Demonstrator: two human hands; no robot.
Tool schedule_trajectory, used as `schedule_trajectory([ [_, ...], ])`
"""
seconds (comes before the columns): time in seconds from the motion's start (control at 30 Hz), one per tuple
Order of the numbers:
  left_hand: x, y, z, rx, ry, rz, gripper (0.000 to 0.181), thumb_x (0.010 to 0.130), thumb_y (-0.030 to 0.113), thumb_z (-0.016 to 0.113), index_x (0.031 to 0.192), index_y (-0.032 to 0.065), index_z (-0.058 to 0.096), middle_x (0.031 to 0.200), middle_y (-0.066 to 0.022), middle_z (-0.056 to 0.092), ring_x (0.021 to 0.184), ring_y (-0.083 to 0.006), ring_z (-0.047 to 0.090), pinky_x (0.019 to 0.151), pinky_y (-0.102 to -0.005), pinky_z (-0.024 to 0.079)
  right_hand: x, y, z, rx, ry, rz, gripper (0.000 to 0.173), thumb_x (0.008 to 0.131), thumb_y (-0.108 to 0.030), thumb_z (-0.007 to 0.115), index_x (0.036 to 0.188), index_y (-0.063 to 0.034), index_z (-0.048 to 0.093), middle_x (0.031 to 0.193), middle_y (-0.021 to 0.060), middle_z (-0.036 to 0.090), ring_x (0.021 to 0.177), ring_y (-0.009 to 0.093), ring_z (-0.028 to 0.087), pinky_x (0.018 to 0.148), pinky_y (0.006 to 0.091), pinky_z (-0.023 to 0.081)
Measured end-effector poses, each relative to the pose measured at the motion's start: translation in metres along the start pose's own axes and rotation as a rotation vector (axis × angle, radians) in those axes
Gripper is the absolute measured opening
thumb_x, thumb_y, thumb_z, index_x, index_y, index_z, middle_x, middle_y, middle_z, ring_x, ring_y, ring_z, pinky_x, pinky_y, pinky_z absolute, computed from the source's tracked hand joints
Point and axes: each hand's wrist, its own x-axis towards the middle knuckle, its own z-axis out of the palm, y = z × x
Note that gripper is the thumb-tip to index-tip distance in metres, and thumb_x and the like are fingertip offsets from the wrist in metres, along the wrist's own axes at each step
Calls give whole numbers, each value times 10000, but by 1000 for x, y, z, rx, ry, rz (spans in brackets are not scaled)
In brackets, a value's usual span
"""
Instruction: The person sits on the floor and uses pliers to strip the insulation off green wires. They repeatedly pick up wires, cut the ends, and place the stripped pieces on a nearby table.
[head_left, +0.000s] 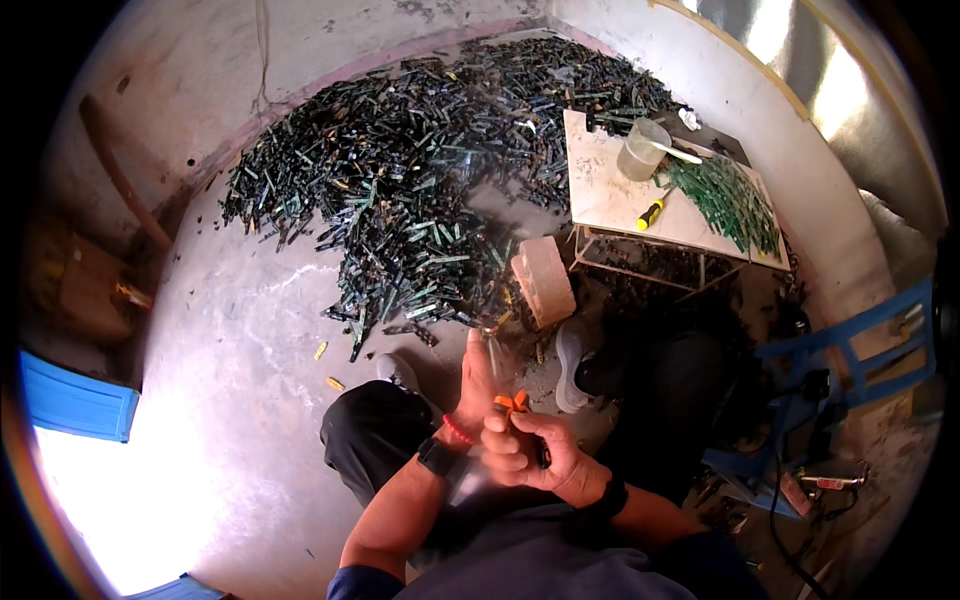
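My right hand (536, 454) is closed around a hand tool with an orange-and-black handle (513, 403); its exact kind is not clear. Just left of it my left hand (476, 386) points up and away from me, thumb extended, a red bead bracelet and a dark wristband on its wrist. A pale, see-through shape (498, 358), perhaps clear plastic, shows blurred beside the left hand. Most left fingers are hidden, so I cannot tell its grip. Beyond both hands a large heap of narrow green and black circuit-board strips (405, 187) covers the floor.
A pinkish block (547, 281) stands ahead. On a low table (607, 191) are a translucent cup (641, 154), a yellow-and-black screwdriver (652, 213) and a pile of green strips (724, 199). A blue plastic chair (847, 352) with cables stands right. Walls border the heap.
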Motion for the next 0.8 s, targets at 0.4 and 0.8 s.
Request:
schedule_trajectory([
  [0.4,3,20,3,921,-40,57,643,996,450,251,636,-6,526,537,-47,500,534,-141,483,518,-327,376,-42,-92,11,-2678,862,-145,263,746,-85,615,962,15,502,871,201,594,766,370,592,674,444,486],
  [0.8,0,6,14,277,55,95,516,970,518,324,717,106,506,558,29,436,495,-91,387,438,-264,307,-11,-14,-9,2,10,25,233,878,-319,563,988,-123,504,775,-20,466,624,110,415,522,256,332],
])
